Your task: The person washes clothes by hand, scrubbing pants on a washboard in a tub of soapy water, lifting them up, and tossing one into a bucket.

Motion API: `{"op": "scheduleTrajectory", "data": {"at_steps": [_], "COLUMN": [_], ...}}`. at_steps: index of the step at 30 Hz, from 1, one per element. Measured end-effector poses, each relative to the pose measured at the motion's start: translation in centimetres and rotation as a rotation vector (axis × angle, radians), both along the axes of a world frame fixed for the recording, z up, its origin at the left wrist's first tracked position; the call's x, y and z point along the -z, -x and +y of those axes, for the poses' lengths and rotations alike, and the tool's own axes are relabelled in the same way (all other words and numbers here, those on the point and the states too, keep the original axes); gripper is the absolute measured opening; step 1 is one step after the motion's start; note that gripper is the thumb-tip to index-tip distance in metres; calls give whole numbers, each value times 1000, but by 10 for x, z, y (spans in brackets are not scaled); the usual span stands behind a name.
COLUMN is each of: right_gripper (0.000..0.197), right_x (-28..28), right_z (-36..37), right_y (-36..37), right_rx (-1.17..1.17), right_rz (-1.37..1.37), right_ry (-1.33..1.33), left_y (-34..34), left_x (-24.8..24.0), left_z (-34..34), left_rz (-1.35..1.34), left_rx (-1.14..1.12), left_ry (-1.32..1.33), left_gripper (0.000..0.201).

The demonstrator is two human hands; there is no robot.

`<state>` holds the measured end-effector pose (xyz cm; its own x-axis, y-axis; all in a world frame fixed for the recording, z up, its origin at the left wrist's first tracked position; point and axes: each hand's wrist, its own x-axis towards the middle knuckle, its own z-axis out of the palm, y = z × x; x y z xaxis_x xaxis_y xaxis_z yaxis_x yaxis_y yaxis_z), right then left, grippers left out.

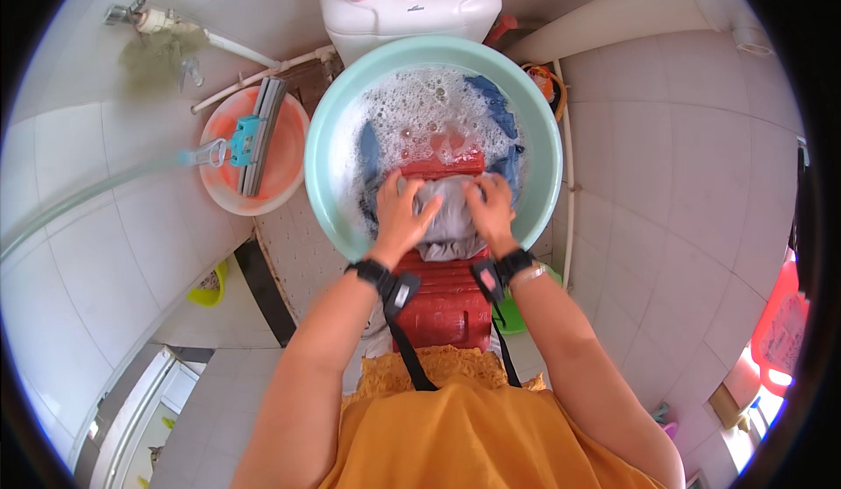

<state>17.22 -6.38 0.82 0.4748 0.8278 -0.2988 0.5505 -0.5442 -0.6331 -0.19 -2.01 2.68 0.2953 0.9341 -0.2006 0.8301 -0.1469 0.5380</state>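
Observation:
A bunched grey cloth point(451, 210) lies on a red ridged washboard point(442, 307), which slopes from my lap into a large mint-green basin point(320, 169). My left hand point(405, 219) grips the cloth's left side, thumb and fingers curled over it. On its right side my right hand point(492, 216) holds it with bent fingers. Foamy water point(420, 95) fills the basin, and a blue garment point(495, 108) shows through the suds at the right. The cloth's underside is hidden. Black bands with small boxes are on both wrists.
Behind the basin stands a white toilet tank point(350, 16) with small tubs on top. At the left, a squeeze mop head point(260, 138) rests in an orange-and-white basin point(219, 195). A white pipe point(565, 182) runs along the right wall. Something green point(510, 315) sits beside the washboard.

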Motion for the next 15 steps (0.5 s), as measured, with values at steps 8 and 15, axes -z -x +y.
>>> {"op": "scheduleTrajectory", "data": {"at_steps": [8,15], "right_gripper": [23,28], "right_x": [-36,2], "right_z": [-74,35], "right_y": [49,29], "right_rx": [-414,-9], "right_rz": [-345,-172], "right_ry": [-184,-90], "left_y": [27,-18], "left_x": [-5,27], "left_z": [-73,26], "left_rz": [-77,52], "left_rx": [258,5], "left_ry": [-229,-3], "left_gripper": [26,42]}}
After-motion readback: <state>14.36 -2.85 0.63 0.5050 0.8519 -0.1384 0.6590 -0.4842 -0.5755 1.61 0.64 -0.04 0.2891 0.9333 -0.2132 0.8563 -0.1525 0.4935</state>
